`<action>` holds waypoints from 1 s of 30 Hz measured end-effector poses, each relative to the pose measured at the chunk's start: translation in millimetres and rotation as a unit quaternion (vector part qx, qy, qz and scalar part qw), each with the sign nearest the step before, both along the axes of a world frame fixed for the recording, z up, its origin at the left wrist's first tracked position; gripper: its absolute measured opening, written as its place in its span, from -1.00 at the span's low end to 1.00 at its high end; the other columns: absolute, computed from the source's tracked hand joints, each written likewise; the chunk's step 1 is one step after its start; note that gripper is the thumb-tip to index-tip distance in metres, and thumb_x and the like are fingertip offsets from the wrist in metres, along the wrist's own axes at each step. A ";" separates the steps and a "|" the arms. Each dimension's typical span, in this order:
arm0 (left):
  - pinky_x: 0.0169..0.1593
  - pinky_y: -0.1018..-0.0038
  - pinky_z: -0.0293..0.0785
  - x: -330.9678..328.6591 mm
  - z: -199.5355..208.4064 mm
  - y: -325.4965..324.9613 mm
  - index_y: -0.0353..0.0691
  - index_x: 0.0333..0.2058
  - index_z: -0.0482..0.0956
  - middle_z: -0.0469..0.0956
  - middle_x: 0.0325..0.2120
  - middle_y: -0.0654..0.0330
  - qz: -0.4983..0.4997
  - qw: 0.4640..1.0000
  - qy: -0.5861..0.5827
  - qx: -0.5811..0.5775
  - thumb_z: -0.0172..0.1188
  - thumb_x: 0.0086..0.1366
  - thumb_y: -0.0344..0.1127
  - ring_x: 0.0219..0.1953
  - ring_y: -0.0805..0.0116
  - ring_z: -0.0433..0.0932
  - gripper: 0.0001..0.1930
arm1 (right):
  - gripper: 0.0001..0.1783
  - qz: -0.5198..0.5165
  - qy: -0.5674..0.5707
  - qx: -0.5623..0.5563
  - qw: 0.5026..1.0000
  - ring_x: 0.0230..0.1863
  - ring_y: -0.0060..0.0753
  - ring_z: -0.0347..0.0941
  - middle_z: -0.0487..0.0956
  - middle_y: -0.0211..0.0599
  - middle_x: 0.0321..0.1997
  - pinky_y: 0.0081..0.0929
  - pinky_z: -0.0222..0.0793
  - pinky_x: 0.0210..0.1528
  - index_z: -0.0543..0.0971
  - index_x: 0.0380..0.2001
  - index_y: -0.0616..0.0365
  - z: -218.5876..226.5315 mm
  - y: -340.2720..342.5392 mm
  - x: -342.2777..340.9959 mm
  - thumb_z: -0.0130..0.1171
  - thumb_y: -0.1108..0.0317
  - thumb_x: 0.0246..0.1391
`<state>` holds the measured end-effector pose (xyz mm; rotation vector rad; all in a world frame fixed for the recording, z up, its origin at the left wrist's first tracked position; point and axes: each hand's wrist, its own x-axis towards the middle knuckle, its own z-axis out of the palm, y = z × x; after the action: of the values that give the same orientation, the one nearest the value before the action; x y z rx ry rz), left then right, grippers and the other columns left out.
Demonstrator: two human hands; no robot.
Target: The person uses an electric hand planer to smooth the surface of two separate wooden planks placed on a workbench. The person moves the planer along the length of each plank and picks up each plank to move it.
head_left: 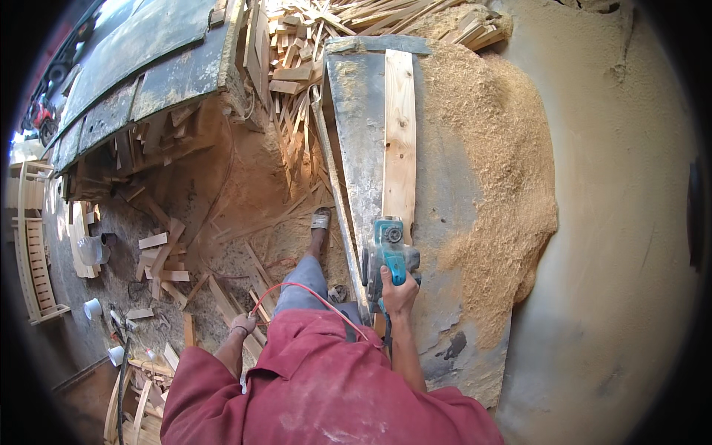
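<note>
My right hand (400, 295) is wrapped round the rear handle of a teal electric hand planer (391, 234). The planer rests on the near part of a long pale board (399, 141) with a few dark knots, which lies lengthwise on a grey workbench (454, 194). A wooden stop strip (380, 45) crosses the bench at the board's far end. Down at my left side, my left hand (243, 324) is closed on a red power cord (311, 291), which arcs across in front of my body toward the right arm.
Shavings (500, 163) are heaped along the bench's right side, beside a plain wall (615, 185). Offcuts (293, 70) pile up beyond the bench, and more scraps (165, 259) litter the floor at left. A sheet-topped table (159, 70) stands far left, near white cups (93, 308).
</note>
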<state>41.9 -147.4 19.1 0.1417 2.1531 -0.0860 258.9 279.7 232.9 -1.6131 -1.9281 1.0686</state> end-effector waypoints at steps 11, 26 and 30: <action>0.13 0.14 0.47 54.1 -21.2 -10.1 -0.29 -0.09 0.66 0.61 -0.09 -0.23 0.056 0.998 -0.027 0.013 0.05 0.24 0.17 0.06 -0.12 0.56 -0.40 | -0.52 0.011 -0.001 0.026 1.000 -0.56 -0.16 0.52 0.54 -0.07 -0.64 -0.19 0.38 -0.41 0.62 -0.47 0.33 -5.6 48.6 -31.1 0.36 0.02 0.08; 0.13 0.14 0.45 45.1 -24.4 42.4 -0.24 -0.12 0.64 0.61 -0.11 -0.21 0.064 0.997 -0.038 0.016 -0.01 0.30 0.20 0.06 -0.14 0.55 -0.42 | -0.48 0.026 -0.031 0.017 0.999 -0.44 0.06 0.63 0.64 0.06 -0.53 -0.14 0.47 -0.34 0.66 -0.54 0.33 18.4 213.1 -175.1 0.36 -0.03 0.05; 0.12 0.15 0.46 30.5 -27.6 58.6 -0.23 -0.12 0.65 0.62 -0.11 -0.19 0.060 0.997 -0.038 0.008 0.03 0.28 0.21 0.05 -0.12 0.56 -0.42 | -0.46 0.024 -0.038 0.022 0.999 -0.37 0.11 0.64 0.66 0.10 -0.46 -0.12 0.50 -0.27 0.66 -0.49 0.34 25.9 241.1 -204.0 0.36 -0.06 0.03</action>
<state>72.3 -88.8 -8.5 0.0248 2.0821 0.0062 54.9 520.8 258.8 -1.6135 -2.0332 0.9904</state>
